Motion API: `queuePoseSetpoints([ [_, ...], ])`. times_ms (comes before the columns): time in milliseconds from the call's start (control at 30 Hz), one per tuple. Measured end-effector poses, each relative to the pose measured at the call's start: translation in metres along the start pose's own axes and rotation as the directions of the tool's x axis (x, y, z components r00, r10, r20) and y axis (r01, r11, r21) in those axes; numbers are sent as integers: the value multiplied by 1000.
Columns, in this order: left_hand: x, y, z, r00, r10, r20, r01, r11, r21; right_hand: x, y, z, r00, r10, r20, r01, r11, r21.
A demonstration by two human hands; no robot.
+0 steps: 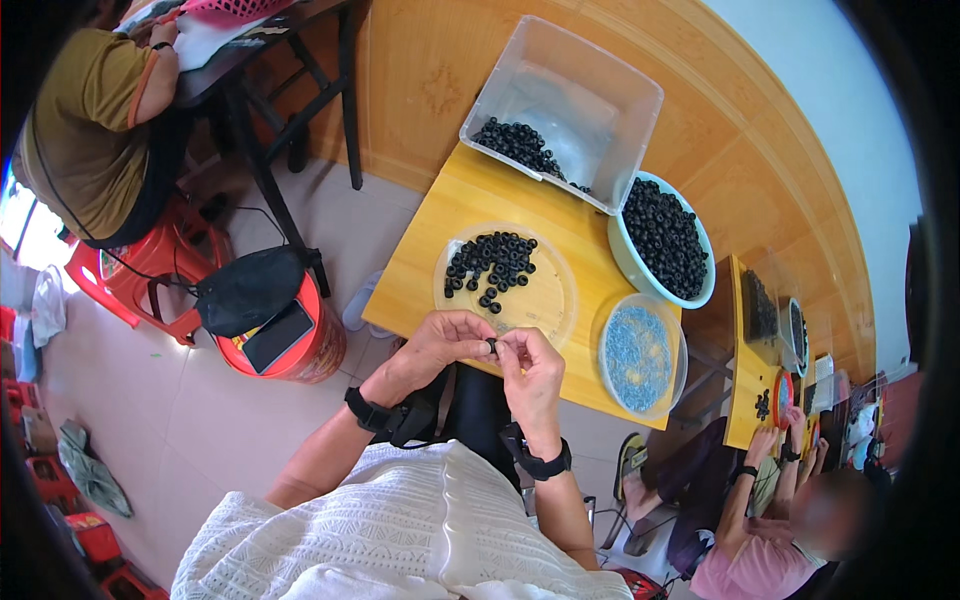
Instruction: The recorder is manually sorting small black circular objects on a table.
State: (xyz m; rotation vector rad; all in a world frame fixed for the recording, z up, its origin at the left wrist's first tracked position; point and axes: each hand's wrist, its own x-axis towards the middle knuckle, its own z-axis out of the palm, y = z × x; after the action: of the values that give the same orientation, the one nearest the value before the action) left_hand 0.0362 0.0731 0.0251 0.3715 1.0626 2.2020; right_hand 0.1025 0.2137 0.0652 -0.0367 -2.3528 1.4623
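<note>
At the near edge of the yellow table, my left hand (438, 346) pinches a small black ring-shaped piece (491, 346) between thumb and fingertips. My right hand (533, 372) meets it from the right, its thumb and fingers closed on the same piece. Whether the right fingertips also hold something smaller cannot be made out. Just beyond my hands lies a round clear shallow tray (556, 290). Several loose black ring-shaped pieces (497, 258) are spread over its left part. To the right, another round clear tray (679, 372) holds many tiny light-blue pieces (640, 358).
A clear plastic bin (590, 60) with black pieces stands at the table's (450, 190) far end. Beside it, a pale-green basin (618, 250) is heaped with them. A red bucket (315, 350) carrying a phone (278, 338) and black bag stands left. Other people sit left and right.
</note>
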Motion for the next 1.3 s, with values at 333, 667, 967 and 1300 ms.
queuePoseSetpoints([
  [333,-4,5,-23,998,28,-62,-34,994,-103,101,46,-23,991,-34,129,79,930,-360],
  [667,-8,8,-37,994,52,-101,-70,980,-186,127,77,3,926,-63,371,274,791,-548],
  [967,-4,7,-33,996,47,-73,-61,975,-214,106,66,-21,863,381,331,-476,833,281],
  [1300,7,9,-9,998,32,-61,-43,983,-179,53,11,-16,874,300,382,-476,685,552],
])
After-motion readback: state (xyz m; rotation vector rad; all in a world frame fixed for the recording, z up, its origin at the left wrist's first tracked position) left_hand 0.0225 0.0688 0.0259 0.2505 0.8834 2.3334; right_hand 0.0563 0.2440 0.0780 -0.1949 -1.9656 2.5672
